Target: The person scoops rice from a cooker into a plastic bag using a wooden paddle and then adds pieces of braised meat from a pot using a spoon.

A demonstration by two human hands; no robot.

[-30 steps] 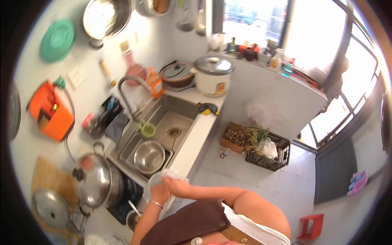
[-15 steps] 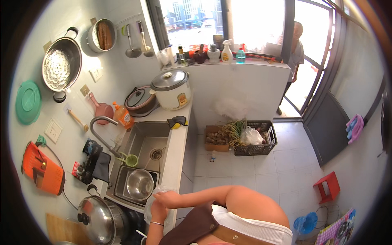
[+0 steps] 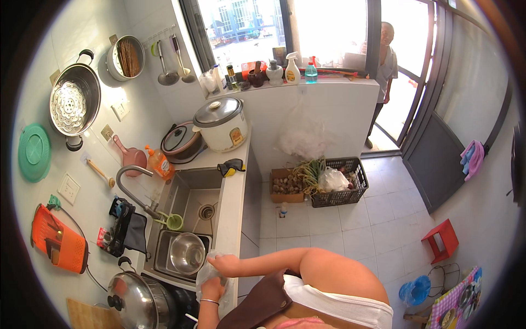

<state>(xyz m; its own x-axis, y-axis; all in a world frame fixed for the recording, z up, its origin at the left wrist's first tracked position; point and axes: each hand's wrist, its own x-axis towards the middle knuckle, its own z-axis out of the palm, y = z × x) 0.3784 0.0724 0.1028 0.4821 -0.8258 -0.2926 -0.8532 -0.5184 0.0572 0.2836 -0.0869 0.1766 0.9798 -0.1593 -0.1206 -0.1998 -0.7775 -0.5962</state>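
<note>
A clear, crumpled plastic bag hangs between my hands at the counter edge beside the sink. My right hand is closed on its upper part. Just below, my left hand, with a bracelet at the wrist, is closed round the lower part; its fingers are partly hidden. What the bag contains, if anything, I cannot make out. Close by on the left, a steel bowl rests in the smaller basin of the sink.
A lidded steel pot stands near left. Beyond the sink are a green cup, a faucet and a rice cooker. Vegetable crates sit on the floor. A person stands in the doorway; a red stool is right.
My view has shifted slightly, so the room appears moved a little left. Both hands still grip the plastic bag, now slightly farther apart. The person in the doorway shows more fully.
</note>
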